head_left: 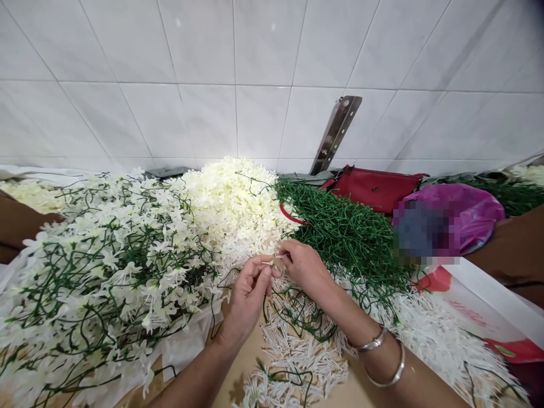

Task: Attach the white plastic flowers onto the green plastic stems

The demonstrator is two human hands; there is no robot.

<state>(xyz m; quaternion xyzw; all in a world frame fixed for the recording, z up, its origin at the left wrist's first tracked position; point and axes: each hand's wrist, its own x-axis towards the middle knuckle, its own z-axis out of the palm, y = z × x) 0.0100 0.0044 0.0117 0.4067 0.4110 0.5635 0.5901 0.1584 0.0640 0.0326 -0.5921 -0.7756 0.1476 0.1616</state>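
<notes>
My left hand [249, 297] and my right hand [304, 266] meet at the table's middle, both pinching one small white plastic stamen piece [274, 260] between their fingertips. Two silver bangles [385, 357] ring my right wrist. Below the hands lie scattered white stamen pieces [297, 351] mixed with a few green stems. A heap of loose cream petals [232, 201] rises just behind the hands. To its right sits a pile of bare green stems [344, 232]. A big mound of assembled white flowers on green vines [97, 272] fills the left side.
A red bag [374, 187] and a purple plastic bag [463, 212] rest at the back right against the white tiled wall. A metal bracket [335, 133] leans on the wall. A white and red sack [488, 309] lies at the right. Brown table edge [15, 221] shows at the left.
</notes>
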